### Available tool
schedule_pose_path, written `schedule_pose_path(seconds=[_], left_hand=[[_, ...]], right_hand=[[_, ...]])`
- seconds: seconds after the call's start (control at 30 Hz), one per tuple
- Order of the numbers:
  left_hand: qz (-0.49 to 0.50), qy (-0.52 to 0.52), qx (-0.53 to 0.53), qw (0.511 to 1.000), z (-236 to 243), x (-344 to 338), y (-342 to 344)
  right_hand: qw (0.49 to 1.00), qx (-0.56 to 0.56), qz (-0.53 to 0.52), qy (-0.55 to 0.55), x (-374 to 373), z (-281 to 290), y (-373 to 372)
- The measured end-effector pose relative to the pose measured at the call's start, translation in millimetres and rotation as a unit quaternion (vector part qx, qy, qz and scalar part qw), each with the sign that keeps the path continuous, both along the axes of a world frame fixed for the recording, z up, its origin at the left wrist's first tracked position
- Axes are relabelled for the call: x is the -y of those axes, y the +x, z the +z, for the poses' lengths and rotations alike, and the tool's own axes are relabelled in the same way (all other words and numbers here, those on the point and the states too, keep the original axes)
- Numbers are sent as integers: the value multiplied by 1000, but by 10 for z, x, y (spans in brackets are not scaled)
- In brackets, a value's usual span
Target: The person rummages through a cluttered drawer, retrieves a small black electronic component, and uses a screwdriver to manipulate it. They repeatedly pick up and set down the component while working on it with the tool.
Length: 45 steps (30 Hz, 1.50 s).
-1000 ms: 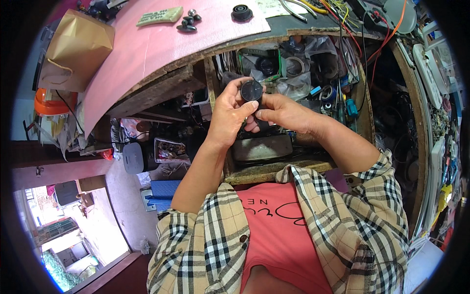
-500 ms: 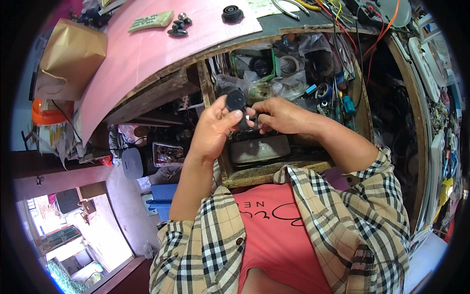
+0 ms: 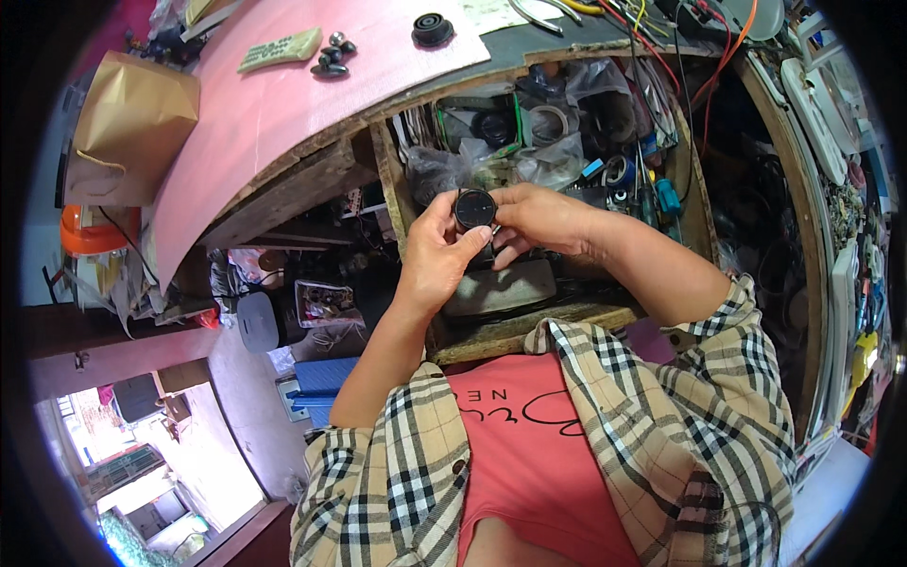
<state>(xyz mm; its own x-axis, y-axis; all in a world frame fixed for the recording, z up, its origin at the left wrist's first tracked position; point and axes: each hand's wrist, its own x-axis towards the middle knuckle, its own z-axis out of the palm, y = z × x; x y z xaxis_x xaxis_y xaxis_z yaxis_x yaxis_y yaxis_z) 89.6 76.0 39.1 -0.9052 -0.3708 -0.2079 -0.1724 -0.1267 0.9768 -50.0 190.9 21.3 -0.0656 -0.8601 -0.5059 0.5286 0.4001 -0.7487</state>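
Over the open drawer I hold a round-faced black watch (image 3: 475, 209), its dark face turned up toward me. The fingers and thumb of my left hand (image 3: 440, 248) close on its left side and lower edge. My right hand (image 3: 548, 222) meets it from the right, with bent fingers gripping the side and strap area; the fingertips are partly hidden behind it. Below the hands, inside the drawer, lies a grey oblong case (image 3: 501, 289).
Behind my hands the wooden drawer (image 3: 529, 331) holds plastic bags, a tape roll (image 3: 547, 126) and screwdrivers (image 3: 667, 196). On the pink bench mat (image 3: 227, 156) lie a remote control (image 3: 280, 51), small dark pieces (image 3: 331, 59) and a black round cap (image 3: 433, 30). A paper bag (image 3: 137, 132) stands at left.
The watch has turned its face more upward and come slightly lower and right. My right hand has moved in closer against it, and my left hand has shifted right.
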Motion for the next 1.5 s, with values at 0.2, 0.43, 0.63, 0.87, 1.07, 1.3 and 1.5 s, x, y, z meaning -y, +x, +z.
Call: schedule_pose_path(seconds=[0.2,0.43,0.63,0.87,1.07,1.3,1.5], left_hand=[[39,-27,9,999,29,18,-34],[58,-117,11,991,-3,-70,-104],[9,-272,55,961,125,-128,-207],[-6,-543,-81,836,-97,-14,-400],[-28,-618,110,778,-214,87,-285],[-5,-624,67,778,-322,120,-228],[9,-619,63,783,-308,150,-275]], right_hand=[[994,59,-83,27,32,123,-12],[994,18,-108,-9,9,256,-45],[989,-129,-74,-22,-82,265,-321],[939,-272,-212,-13,-131,185,-653],[824,-542,-160,-22,-32,140,-822],[724,-688,-54,-15,399,160,-798],[688,-714,-68,-111,620,-192,-1060]])
